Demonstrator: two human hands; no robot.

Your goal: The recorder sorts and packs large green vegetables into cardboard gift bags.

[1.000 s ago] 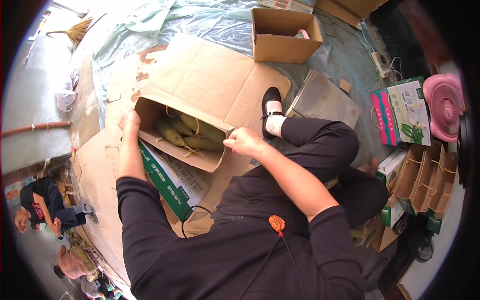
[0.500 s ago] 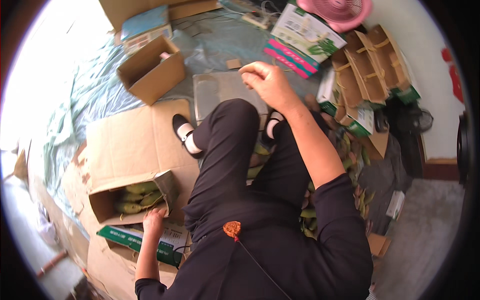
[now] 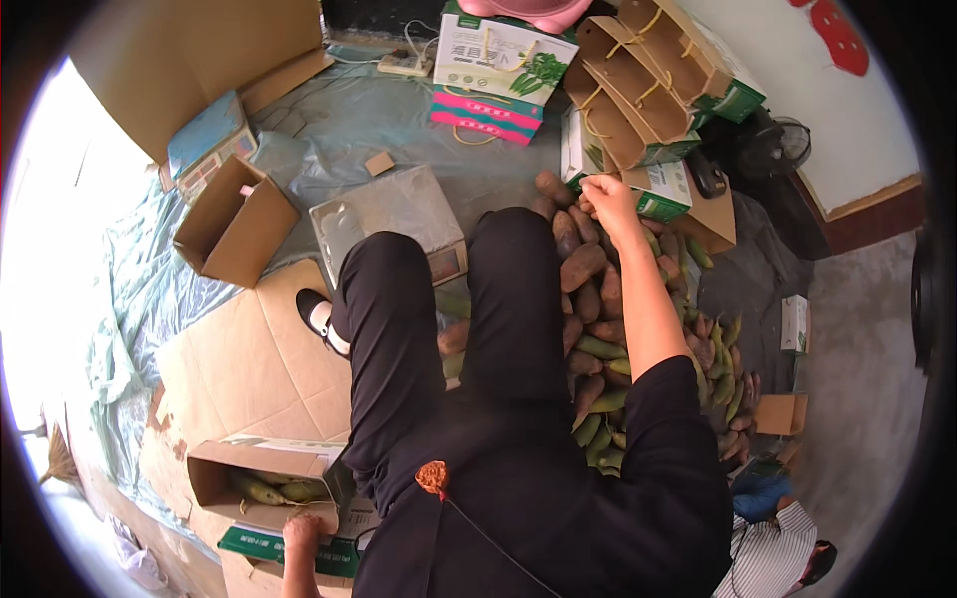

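Observation:
My left hand [image 3: 302, 531] is closed at the near edge of an open cardboard box [image 3: 214, 478] lying on its side, its fingers against the rim. Inside the box lie several long green radishes [image 3: 261, 488]. A green-edged carton flap [image 3: 254, 543] is just below this hand. My right hand [image 3: 613, 204] hangs in a pinch in front of a white and green carton [image 3: 663, 189]; what is between its fingertips, if anything, is too small to see. Beneath my right arm spreads a heap of reddish-brown roots [image 3: 583, 267] and green radishes [image 3: 603, 349].
Open cartons with yellow cord handles [image 3: 638, 75] stand at the far right. A lidded plastic tub [image 3: 384, 209] sits before my knees, and an empty-looking box [image 3: 239, 224] to its left. A person in a striped shirt [image 3: 773, 548] is at the lower right.
My right hand has moved right, from above the plastic tub to the carton beside the heap. My head view has shifted, and my right knee has swung rightward. My left hand stays at the box.

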